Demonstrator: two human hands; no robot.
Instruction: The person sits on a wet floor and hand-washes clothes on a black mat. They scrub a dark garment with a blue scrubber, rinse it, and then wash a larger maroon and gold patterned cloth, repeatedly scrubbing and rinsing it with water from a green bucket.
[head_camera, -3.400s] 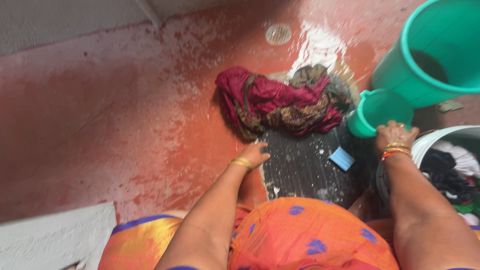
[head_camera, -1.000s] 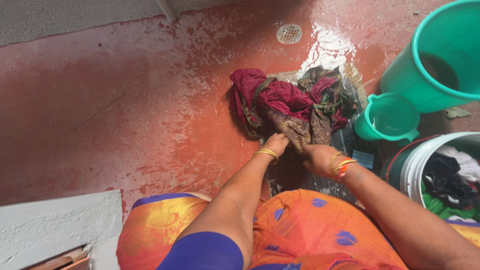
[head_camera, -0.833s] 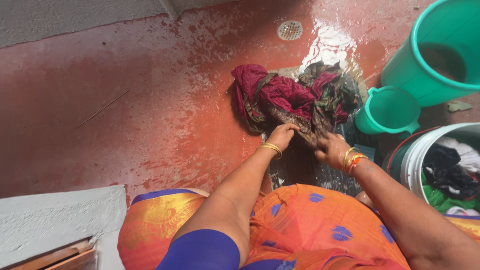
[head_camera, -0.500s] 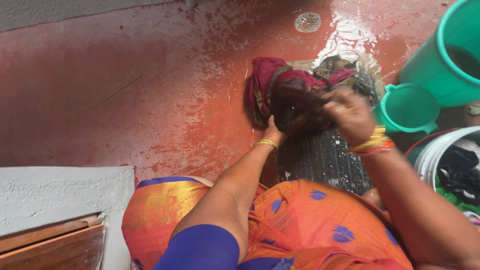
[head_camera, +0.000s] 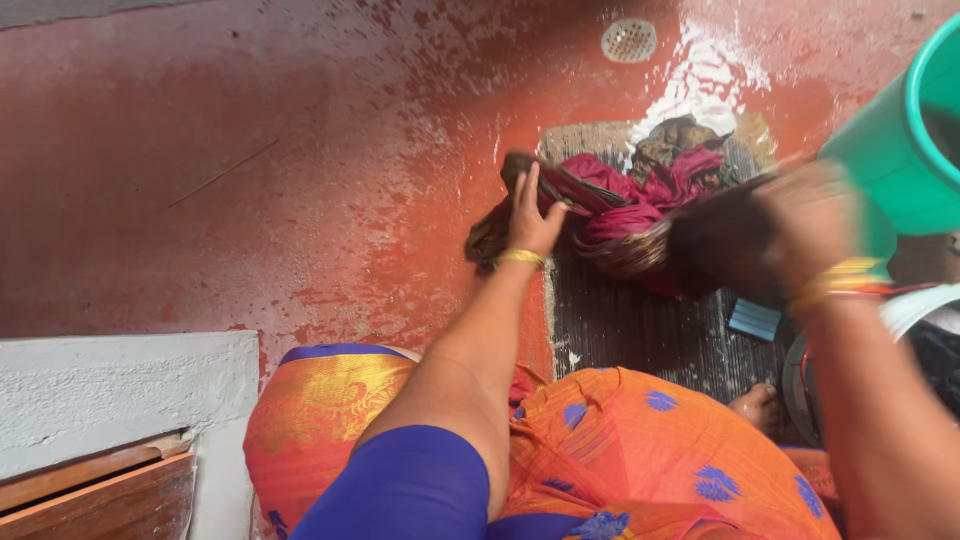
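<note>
Left hand (head_camera: 530, 215) presses flat on the cloth's (head_camera: 620, 205) left edge; blurred right hand (head_camera: 810, 225) grips its right end beside the bucket (head_camera: 900, 160); bare floor (head_camera: 250, 150) lies left.

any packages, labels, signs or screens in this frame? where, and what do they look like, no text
No labels, signs or screens show.
Possible package: small light-blue rectangular piece, flat on the dark ribbed washing slab, below the blurred right hand; too small to tell if it is a wrapper or a soap bar.
Left hand presses the maroon cloth; nothing printed shows there.
</note>
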